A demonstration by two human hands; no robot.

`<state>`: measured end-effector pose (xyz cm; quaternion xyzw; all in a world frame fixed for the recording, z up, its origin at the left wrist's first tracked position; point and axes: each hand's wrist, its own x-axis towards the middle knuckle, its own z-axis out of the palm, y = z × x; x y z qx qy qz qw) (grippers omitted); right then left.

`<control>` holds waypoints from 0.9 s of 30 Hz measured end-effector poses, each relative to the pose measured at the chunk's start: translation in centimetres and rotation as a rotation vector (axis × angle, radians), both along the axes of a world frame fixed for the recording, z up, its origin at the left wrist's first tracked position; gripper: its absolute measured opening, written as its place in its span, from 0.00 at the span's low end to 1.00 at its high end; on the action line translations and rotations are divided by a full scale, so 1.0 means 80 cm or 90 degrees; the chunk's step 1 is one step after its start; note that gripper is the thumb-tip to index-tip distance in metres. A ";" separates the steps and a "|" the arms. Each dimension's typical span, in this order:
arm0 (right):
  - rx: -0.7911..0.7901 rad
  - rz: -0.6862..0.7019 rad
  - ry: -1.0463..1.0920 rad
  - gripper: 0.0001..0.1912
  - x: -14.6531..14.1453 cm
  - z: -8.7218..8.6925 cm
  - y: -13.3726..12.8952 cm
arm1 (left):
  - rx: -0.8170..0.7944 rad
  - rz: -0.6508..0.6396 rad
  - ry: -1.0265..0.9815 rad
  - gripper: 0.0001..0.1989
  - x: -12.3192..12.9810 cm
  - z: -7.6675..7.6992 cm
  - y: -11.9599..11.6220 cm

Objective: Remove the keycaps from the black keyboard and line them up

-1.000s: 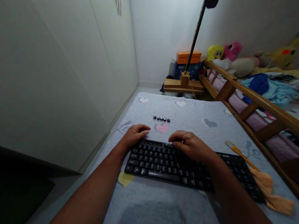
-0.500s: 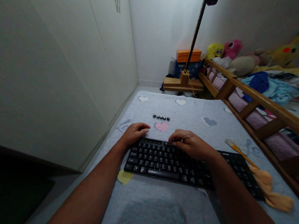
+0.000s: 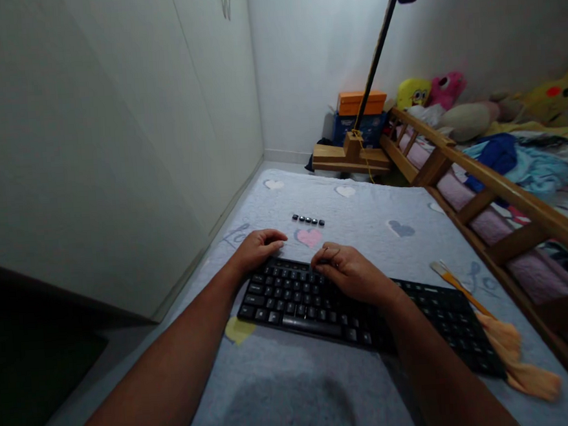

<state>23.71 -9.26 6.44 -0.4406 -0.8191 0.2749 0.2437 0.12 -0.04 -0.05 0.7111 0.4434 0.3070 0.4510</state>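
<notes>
Lying across heart-print cloth (image 3: 285, 362): black keyboard (image 3: 295, 301). Probably light, stiff, slick-keyed; best lifted by edges. By far-left corner: loosely curled left hand (image 3: 261, 248), nothing visibly held. Over upper rows: right hand (image 3: 350, 270) with bunched fingers; cannot tell whether gripping anything. Hidden behind right forearm (image 3: 434, 348): mid-right keys.

A pale wardrobe (image 3: 113, 134) filled the left of the frame. At upper centre-right, an orange box (image 3: 350, 103) sat atop a blue box (image 3: 374, 129), behind a wooden stand (image 3: 327, 155). Upper right: a yellow plush (image 3: 408, 94) adjoined a pink plush (image 3: 447, 91).
</notes>
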 end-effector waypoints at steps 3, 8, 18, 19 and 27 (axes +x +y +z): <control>0.007 -0.023 0.015 0.09 -0.003 -0.005 0.000 | 0.002 -0.005 0.001 0.18 0.000 0.000 0.001; 0.014 -0.040 0.021 0.08 -0.003 -0.006 0.000 | 0.014 -0.006 0.007 0.17 0.000 0.001 0.001; 0.008 -0.058 0.036 0.08 0.001 -0.007 0.002 | 0.016 -0.013 0.017 0.18 0.000 0.003 0.000; -0.003 -0.053 0.037 0.09 0.001 -0.006 0.001 | 0.017 -0.010 0.018 0.17 0.000 0.002 0.000; -0.015 -0.042 0.010 0.09 0.003 -0.003 0.000 | 0.013 -0.007 0.008 0.17 0.001 -0.001 0.001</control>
